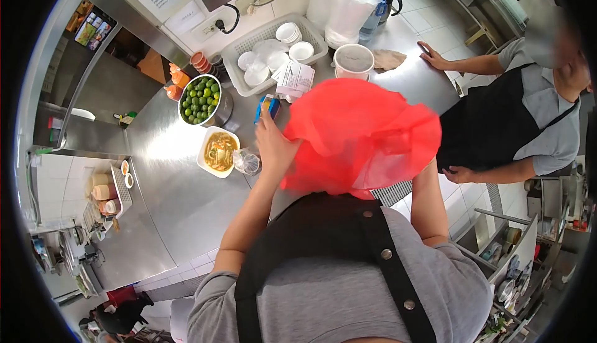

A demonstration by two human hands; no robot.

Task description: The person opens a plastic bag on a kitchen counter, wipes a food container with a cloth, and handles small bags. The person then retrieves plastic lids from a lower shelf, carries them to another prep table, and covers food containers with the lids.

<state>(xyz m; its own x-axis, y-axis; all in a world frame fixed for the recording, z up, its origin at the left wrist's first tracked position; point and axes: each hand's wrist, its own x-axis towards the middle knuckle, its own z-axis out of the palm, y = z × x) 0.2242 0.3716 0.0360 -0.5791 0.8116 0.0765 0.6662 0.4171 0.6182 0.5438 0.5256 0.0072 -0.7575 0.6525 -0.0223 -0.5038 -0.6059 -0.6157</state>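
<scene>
Noodle soup (220, 152) is dished up, left outside the puffed-out red plastic bag (364, 134); any grasp by the left hand (275, 146) cannot be told; the right hand is hidden.

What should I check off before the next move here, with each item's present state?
1. Left hand at the red bag's edge: ok; whether its grip has closed on the plastic: cannot tell.
2. Right hand visible: not ok, the red bag hides it.
3. White bowl upright on the steel counter: ok.
4. White bowl covered: not ok, the food is exposed.
5. Clear bag beside the bowl sealed: cannot tell.
6. Co-worker's hand on the counter apart from the red bag: ok.
</scene>
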